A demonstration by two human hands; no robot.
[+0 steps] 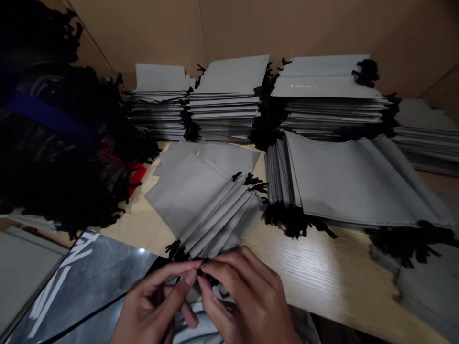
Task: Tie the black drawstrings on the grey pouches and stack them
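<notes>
your left hand [154, 303] and your right hand [244, 298] meet at the near edge of the table, fingers drawn in close rather than spread. the left thumb and forefinger look pressed together on a tuft of black cord [205, 270], and the right fingers curl over from the other side to pinch at the same spot. how many strands sit between them is too small to tell.

beneath your hands lies a pale striped piece of cloth [195, 332], mostly hidden, so i cannot tell what it is. just beyond your fingers, a fanned stack of gray pouches [211, 210] rests on the wooden table [322, 272], with black cord ends at its near corner. to your left is a dark printed sheet [82, 286] with white lettering, and past it a heap of black-corded bundles [60, 157] with a blue strap [46, 114] and a red scrap [136, 174]. neat stacks of gray pouches [225, 105] line the back, against a cardboard wall [143, 28].

the step in hand looks like close fingertip work on the cord ends. the next move calls for a steady pinch from both hands, so the strands don't slip apart.
</notes>
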